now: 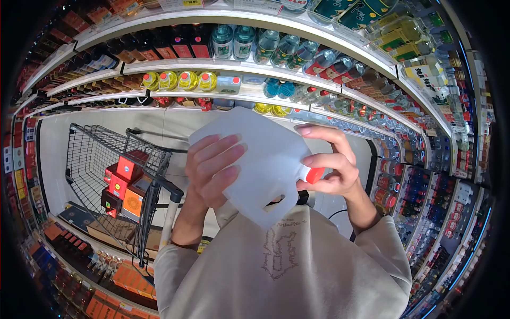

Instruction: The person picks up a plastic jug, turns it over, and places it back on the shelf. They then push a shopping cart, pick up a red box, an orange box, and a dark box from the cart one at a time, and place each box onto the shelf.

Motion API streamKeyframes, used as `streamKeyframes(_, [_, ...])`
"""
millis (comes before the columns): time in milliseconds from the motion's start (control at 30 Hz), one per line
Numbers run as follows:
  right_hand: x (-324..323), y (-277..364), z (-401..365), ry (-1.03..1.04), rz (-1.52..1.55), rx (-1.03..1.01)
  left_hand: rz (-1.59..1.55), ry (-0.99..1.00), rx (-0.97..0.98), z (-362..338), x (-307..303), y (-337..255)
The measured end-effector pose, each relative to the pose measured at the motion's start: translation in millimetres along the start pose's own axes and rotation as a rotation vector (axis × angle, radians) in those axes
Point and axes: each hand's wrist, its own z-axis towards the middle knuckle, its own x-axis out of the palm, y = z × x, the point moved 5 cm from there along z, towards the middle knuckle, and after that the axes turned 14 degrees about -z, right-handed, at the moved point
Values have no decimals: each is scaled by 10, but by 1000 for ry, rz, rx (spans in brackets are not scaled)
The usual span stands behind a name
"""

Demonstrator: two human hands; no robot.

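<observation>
A translucent white plastic jug (260,154) is held in front of my chest, tilted with its red cap (314,175) toward the right. My left hand (215,167) is wrapped round the jug's base end, fingers across its near face. At the other end, my right hand (334,165) has its thumb and fingers around the neck and red cap. The jug's handle loop is at the lower side, close to my shirt.
A wire shopping cart (101,143) with red boxes (126,168) inside stands at the left. Shelves (255,68) of bottles curve across the top and down the right. More shelves with orange boxes (133,279) are at the lower left.
</observation>
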Motion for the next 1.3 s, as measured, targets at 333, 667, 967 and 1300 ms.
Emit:
streamKeyframes(333, [-32, -67, -98, 29, -100, 27, 52, 33, -4, 29, -2, -38])
streamKeyframes(667, [-16, -50, -111, 4, -183, -13, 69, 46, -18, 15, -21, -73])
streamKeyframes(967, [41, 44, -61, -101, -61, -28, 66, 43, -49, -120, -72, -215])
streamKeyframes(1300, [75, 68, -89, -140, -68, -32, 76, 49, -53, -126, -96, -230])
